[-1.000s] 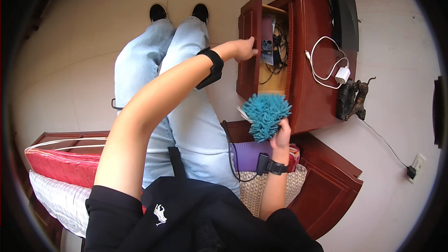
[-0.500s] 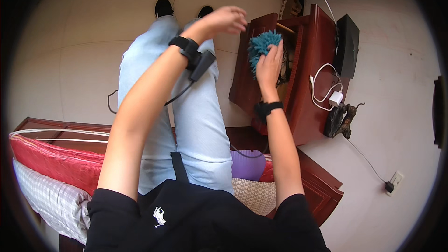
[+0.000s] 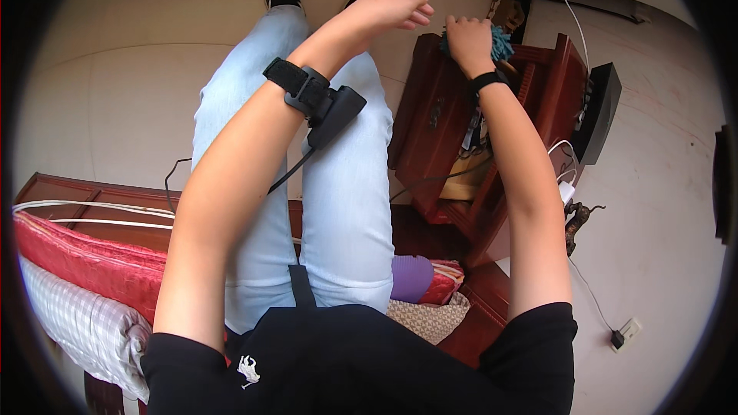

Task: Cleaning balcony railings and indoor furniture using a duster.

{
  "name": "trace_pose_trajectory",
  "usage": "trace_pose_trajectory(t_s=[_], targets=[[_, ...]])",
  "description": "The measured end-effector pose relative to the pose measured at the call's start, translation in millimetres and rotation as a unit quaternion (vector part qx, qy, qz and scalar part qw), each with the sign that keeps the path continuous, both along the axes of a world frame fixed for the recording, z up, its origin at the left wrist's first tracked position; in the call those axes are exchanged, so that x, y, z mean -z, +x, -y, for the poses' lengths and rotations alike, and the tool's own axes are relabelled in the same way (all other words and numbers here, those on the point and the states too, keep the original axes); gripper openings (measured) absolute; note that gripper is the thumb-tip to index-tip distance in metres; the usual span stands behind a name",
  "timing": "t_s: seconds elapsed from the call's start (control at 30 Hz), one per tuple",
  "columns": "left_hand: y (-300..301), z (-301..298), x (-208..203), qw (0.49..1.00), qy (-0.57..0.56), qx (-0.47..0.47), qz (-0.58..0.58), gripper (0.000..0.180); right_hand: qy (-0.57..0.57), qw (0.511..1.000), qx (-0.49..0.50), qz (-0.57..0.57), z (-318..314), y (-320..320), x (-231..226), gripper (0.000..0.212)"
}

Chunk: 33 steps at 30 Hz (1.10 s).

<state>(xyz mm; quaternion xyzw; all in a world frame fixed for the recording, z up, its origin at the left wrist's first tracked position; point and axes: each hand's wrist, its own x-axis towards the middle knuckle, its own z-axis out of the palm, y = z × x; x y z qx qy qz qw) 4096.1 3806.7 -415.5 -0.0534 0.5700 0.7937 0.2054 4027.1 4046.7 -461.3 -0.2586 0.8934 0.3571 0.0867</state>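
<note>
My right hand (image 3: 470,42) is closed on a teal chenille duster (image 3: 501,44) with shaggy strands, at the far end of a pulled-out drawer. The duster pokes out on both sides of my fingers, and the rest is hidden under the hand. The drawer's dark red front (image 3: 430,111) faces my knees, and dark cables and a pale wooden bottom show inside it. My left hand (image 3: 398,4) hangs in the air left of the duster. Its fingers are loosely bent and apart, with nothing in them.
The drawer belongs to a red wooden cabinet (image 3: 560,96) with a black box (image 3: 600,115), a white charger (image 3: 566,190) and a dark figurine (image 3: 578,227) by its right side. A plug sits in a wall socket (image 3: 628,332). Cushions (image 3: 88,257) lie on the bench left of me.
My right hand has moved away from me with the duster, to the drawer's far end, and its fingers have curled. My left hand has moved right and slightly farther away. The view has shifted.
</note>
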Motion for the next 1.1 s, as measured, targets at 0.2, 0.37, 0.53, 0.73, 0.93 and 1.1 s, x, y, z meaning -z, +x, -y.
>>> trace_pose_trajectory(t_s=[0.2,0.37,0.53,0.73,0.93,1.1], targets=[[-3.3,-8.4,-1.6,1.0,-0.004,0.029,-0.007,0.042,0.06,0.995,-0.03,0.076,-8.1,12.1,37.0,0.027],[-3.9,-7.1,2.8,1.0,-0.012,0.023,-0.006,0.04,0.004,0.984,0.012,0.18,-19.9,85.4,39.1,0.018],[-1.4,-6.5,7.1,0.999,-0.025,0.035,-0.007,0.039,-0.101,0.987,-0.021,0.119,-18.4,155.4,-11.2,0.015],[-0.8,-8.5,7.9,0.999,-0.026,0.042,-0.016,0.04,-0.28,0.96,0.015,0.018,-22.6,207.5,-65.2,0.022],[2.0,-12.0,10.5,0.997,-0.052,0.061,-0.013,0.041,-0.378,0.915,0.121,-0.076,-25.2,271.0,-54.3,0.032],[0.5,-2.7,27.0,0.996,-0.058,0.066,-0.001,0.041,-0.365,0.922,0.119,-0.056,-36.1,305.9,-54.3,0.02]])
